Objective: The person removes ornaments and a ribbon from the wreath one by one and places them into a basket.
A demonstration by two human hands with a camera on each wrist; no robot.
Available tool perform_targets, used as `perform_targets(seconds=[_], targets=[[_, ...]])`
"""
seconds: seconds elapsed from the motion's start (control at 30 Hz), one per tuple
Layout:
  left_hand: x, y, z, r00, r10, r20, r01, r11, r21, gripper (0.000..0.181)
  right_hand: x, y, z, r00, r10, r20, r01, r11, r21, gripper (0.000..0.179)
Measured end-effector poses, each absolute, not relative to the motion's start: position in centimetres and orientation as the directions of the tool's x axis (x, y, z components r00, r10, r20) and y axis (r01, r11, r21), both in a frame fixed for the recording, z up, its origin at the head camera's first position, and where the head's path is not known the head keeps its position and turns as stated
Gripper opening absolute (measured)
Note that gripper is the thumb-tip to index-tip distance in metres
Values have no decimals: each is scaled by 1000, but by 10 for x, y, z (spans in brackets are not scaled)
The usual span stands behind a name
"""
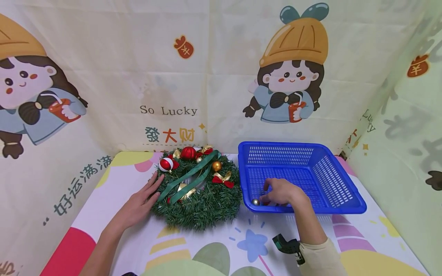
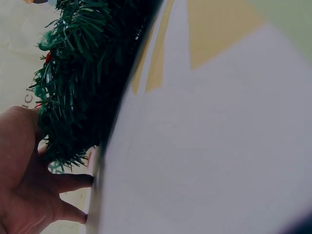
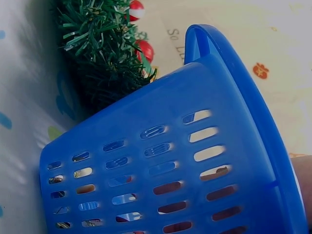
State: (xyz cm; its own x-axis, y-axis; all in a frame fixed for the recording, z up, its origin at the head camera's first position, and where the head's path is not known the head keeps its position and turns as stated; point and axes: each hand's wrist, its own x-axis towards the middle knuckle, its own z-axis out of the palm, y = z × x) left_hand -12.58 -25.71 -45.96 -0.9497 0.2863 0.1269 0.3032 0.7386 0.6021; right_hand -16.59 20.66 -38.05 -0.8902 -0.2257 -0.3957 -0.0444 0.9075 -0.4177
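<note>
A green wreath (image 1: 203, 214) lies on the table, trimmed with a red ball (image 1: 188, 153), a red-and-white ball (image 1: 166, 164), a gold ball (image 1: 216, 166), bows and a long green ribbon (image 1: 188, 184). My left hand (image 1: 139, 205) rests against its left edge, fingers extended and spread. Beside the wreath stands a blue plastic basket (image 1: 283, 145). Inside its near left corner reaches my right hand (image 1: 281, 191), fingers bent downward next to a small shiny ball (image 1: 255, 201). Something reddish shows beneath those fingers; I cannot tell whether they hold it.
Through the basket's slots (image 3: 209, 153) small things show in the right wrist view. A printed cloth wall (image 1: 224, 96) rises behind the table, with more cloth at both sides. The patterned tabletop (image 1: 193, 264) extends in front of the wreath and basket.
</note>
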Motion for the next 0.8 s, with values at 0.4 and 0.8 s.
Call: perform_targets(seconds=[0.4, 0.8], targets=[[-125, -257, -459, -951, 282, 123, 298, 740, 604, 58, -172, 207, -379, -962, -179, -204, -65, 882, -467, 53], [-124, -257, -459, -952, 278, 129, 298, 735, 609, 58, -177, 203, -377, -996, -94, -11, -69, 806, -588, 63]])
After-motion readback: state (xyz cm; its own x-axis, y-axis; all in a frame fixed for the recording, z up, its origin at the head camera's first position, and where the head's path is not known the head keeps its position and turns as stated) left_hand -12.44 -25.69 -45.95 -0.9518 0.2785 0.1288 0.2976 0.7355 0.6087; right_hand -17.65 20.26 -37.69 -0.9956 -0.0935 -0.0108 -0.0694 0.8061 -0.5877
